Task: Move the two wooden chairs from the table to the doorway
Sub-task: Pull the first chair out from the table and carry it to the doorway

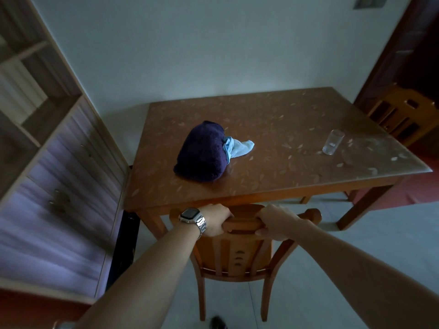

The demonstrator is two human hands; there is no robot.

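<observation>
A wooden chair (240,255) stands right in front of me, its seat tucked under the near edge of the wooden table (273,186). My left hand (215,222), with a metal watch on its wrist, grips the left part of the chair's top rail. My right hand (276,222) grips the same rail to the right of centre. A second wooden chair (401,115) stands beyond the table's far right corner, in front of a dark doorway (418,67).
On the table lie a dark purple towel (202,153) with a light blue cloth (240,147) beside it, and a clear glass (332,141) near the right edge. A tall shelf cabinet (52,162) stands close on the left. Pale tiled floor extends to the right.
</observation>
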